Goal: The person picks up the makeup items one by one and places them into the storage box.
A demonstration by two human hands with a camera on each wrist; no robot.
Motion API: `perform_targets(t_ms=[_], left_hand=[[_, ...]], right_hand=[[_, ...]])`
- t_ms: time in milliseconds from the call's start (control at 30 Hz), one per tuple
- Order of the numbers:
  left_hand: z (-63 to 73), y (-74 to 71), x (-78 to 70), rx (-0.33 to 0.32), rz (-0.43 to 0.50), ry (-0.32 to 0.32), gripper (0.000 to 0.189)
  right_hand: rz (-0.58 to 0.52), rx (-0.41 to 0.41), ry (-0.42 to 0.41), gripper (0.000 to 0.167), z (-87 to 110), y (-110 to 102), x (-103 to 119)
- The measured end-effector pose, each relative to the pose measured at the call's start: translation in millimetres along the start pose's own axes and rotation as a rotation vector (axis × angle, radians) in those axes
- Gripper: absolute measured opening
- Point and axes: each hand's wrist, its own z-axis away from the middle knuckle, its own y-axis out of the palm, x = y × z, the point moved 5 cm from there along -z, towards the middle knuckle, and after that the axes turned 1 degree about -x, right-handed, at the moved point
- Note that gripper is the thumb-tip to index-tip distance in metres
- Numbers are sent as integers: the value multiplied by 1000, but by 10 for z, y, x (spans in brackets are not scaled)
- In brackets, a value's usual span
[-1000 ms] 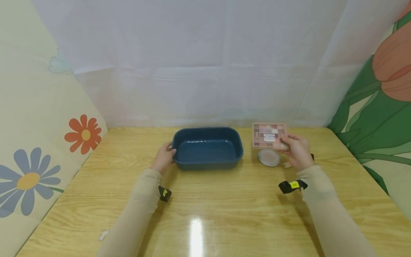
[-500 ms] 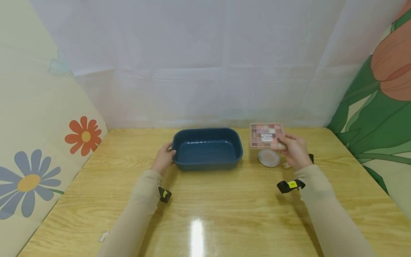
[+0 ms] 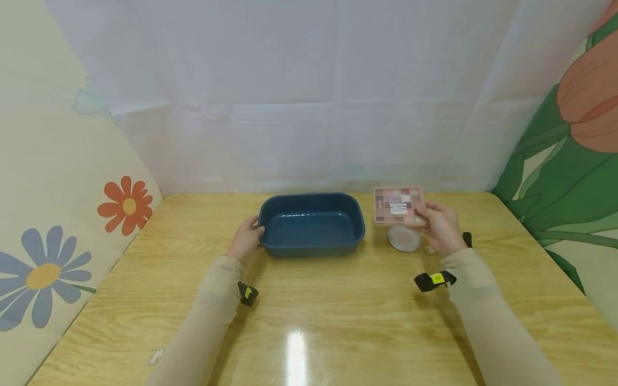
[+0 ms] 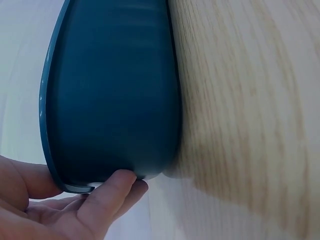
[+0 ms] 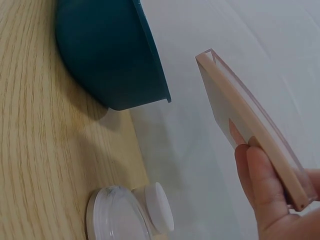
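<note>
A dark blue rectangular basin [image 3: 314,248] sits on the table with its inside bare. My left hand [image 3: 245,239] grips its left end; in the left wrist view the thumb and fingers [image 4: 107,200] lie on either side of the rim. My right hand [image 3: 441,228] pinches a pink eyeshadow palette [image 3: 397,198] by its right side. Raised above the table, the palette shows its grid of shades and a white label in the head view. The right wrist view shows the palette [image 5: 250,120] edge-on, apart from the basin [image 5: 110,55].
Below the palette lies a round clear-lidded container [image 3: 404,239]. Behind it in the right wrist view is a white-capped container [image 5: 160,207]. A small beige thing [image 3: 429,249] is partly hidden by my right hand. White cloth [image 3: 289,134] hangs behind the table.
My right hand has moved slightly left with the palette, towards the basin. My left hand and the basin have stayed in place.
</note>
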Motion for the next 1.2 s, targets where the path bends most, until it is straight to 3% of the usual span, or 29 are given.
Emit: perform_targets(t_ms=[333, 1200], left_hand=[[23, 11, -16, -1, 11, 3, 49], [24, 8, -29, -4, 19, -7, 49]], right_hand=[[-22, 29, 51, 13, 2, 60, -8], [31, 30, 70, 16, 9, 146, -34]])
